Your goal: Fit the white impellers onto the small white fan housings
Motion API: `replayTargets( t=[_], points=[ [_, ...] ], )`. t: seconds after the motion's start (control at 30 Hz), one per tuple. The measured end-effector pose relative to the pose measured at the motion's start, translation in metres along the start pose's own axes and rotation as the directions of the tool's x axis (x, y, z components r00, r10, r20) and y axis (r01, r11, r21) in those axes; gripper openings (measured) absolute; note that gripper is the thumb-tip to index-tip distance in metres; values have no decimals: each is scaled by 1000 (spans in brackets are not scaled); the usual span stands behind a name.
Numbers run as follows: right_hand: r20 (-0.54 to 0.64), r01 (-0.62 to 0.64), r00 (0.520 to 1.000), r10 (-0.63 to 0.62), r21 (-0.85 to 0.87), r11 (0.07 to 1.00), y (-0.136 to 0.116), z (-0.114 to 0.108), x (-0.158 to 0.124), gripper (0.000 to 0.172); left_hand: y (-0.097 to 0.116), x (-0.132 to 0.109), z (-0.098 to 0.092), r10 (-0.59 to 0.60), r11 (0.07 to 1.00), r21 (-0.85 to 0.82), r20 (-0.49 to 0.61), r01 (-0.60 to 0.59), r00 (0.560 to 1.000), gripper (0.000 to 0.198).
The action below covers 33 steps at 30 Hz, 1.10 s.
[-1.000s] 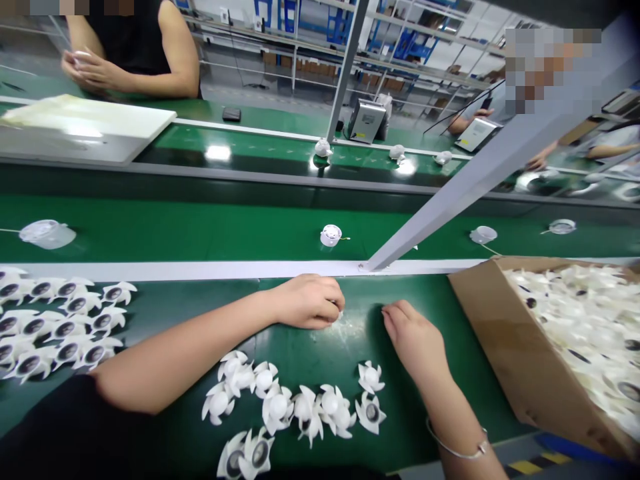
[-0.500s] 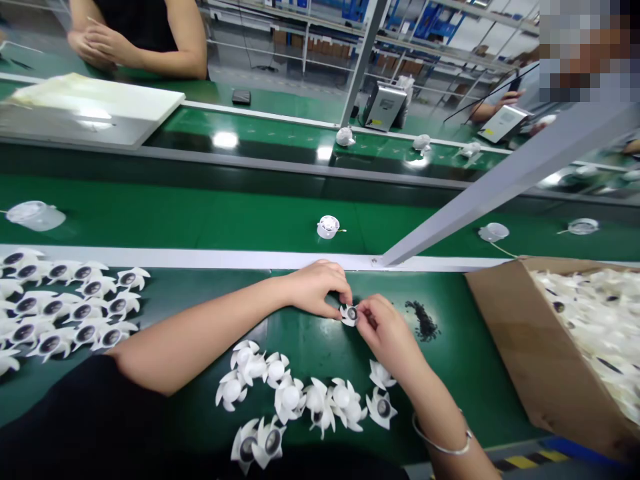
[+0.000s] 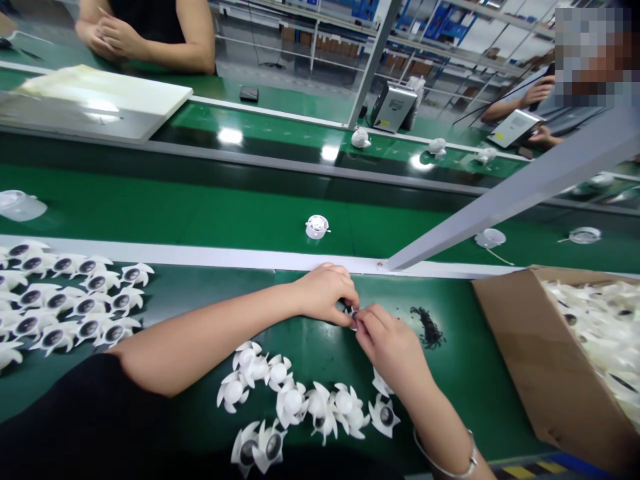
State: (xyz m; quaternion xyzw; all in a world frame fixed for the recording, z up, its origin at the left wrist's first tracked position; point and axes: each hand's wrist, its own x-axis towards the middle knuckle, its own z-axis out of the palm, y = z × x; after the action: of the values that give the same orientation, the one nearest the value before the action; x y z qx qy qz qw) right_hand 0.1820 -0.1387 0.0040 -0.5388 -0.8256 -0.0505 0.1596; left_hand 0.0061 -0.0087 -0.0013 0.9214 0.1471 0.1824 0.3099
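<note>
My left hand (image 3: pixel 325 295) and my right hand (image 3: pixel 387 347) meet over a green conveyor bench (image 3: pixel 310 353), their fingertips pinching a small white plastic fan impeller (image 3: pixel 353 317). Fingers hide most of it. Just below my hands lies a loose group of white impellers (image 3: pixel 295 403), domed sides up or dark hubs showing. Further left, several impellers in rows (image 3: pixel 85 300) show dark round centres. To the right of my right hand is a small heap of black bits (image 3: pixel 427 328). A bangle circles my right wrist.
A cardboard box (image 3: pixel 550 347) full of white impellers stands at the right. A grey strut (image 3: pixel 500 203) slants overhead. Beyond a white rail (image 3: pixel 200 252), a second green belt carries white parts. A co-worker's clasped hands (image 3: pixel 113 30) rest at the far bench.
My hands have come together from apart, closing on the small impeller, now mostly hidden by fingers. The black heap has come into view right of them, and the view has shifted slightly.
</note>
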Motion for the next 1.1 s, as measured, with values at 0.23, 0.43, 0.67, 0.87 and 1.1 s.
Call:
replayTargets(
  t=[0.23,0.43,0.67,0.87,1.1],
  points=[
    [-70,114,990,-120,-86,990,-3,-9,-8,18,-2,0,-1,7,999,-44,-9,-8,1000,26],
    [-128,-20,992,22,15,1000,22,-16,-13,15,-4,-1,0,22,998,-55,-23,-23,999,27],
    [-139,-689,724,675,-95,719,154,-13,5,20,-10,-1,1,49,995,-81,-20,-50,999,31],
    [-195,-892,451,871,-146,428,230,6,47,37,-11,-2,1,52,994,-92,-41,-56,998,31],
    [-225,-929,369,902,-49,368,271,7,77,35,-13,-2,1,46,993,-110,-32,-49,998,35]
  ],
)
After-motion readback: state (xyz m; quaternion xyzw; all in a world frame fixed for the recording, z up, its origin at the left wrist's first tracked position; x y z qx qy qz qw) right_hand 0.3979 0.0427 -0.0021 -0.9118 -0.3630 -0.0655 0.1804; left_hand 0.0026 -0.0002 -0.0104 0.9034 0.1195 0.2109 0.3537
